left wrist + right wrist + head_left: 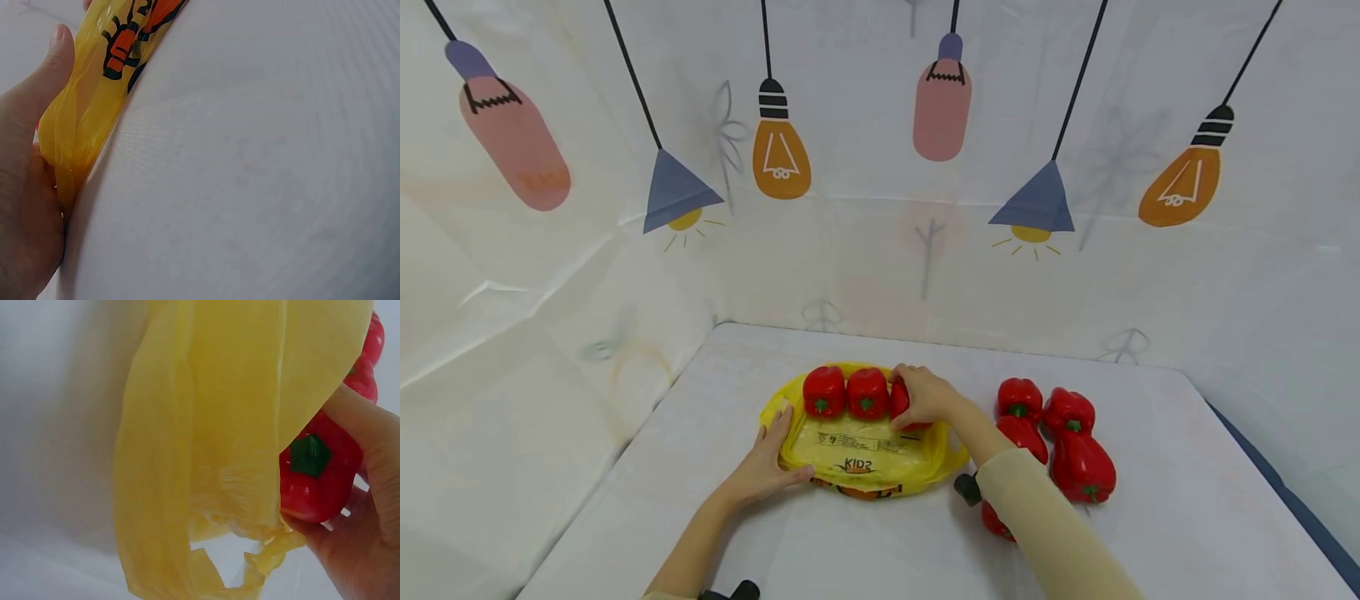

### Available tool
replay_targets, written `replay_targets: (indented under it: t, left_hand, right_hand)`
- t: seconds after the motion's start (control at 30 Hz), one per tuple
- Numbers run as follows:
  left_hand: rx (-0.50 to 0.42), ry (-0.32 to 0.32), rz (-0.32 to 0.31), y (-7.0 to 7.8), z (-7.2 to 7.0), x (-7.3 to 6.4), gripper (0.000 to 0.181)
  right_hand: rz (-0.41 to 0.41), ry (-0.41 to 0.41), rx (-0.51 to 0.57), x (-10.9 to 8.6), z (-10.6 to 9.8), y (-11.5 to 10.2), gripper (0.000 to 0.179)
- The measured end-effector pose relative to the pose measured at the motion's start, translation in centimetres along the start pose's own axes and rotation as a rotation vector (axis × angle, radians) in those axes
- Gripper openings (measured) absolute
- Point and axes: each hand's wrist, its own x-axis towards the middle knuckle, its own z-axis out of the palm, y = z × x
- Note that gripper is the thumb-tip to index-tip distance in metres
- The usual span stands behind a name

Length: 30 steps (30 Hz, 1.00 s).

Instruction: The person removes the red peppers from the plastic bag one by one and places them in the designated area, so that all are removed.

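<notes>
A yellow plastic bag (820,475) printed with "KIDS" lies spread on the table, its edges raised around the middle. Two red bell peppers, one (824,392) at the left and another (868,394) beside it, stand along its far side. My right hand (928,398) grips a third red bell pepper (325,481) at the right end of that row; its green stem shows in the right wrist view, where the bag's edge partly covers it. Against the bag's left side rests my left hand (765,468), fingers straight and thumb spread along the near edge.
Several more red bell peppers (1081,467) lie grouped on the white table (1195,517) to the right, one partly hidden behind my right sleeve (1052,517). A white printed sheet (865,267) hangs behind the table and along its left side.
</notes>
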Motion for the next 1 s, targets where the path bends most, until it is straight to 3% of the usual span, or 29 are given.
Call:
replay_targets:
  t: [0.23,0.4,0.73,1.0]
  left_hand:
    - [-0.003,-0.011,-0.007,0.0,0.0,0.1,0.110]
    - [-0.006,-0.025,-0.027,0.0,0.0,0.1,0.111]
    - [0.005,-0.008,-0.014,0.1,0.0,0.1,0.111]
    - [-0.011,-0.016,-0.036,0.0,0.1,0.0,0.112]
  right_hand:
    - [-0.034,0.030,-0.055,-0.6,0.1,-0.2,0.091]
    - [-0.046,0.143,-0.061,-1.3,-0.3,-0.2,0.096]
    - [-0.094,0.432,0.161,-4.1,-2.8,-1.0,0.087]
    - [-0.186,0.500,0.259,-5.9,-3.6,-1.4,0.086]
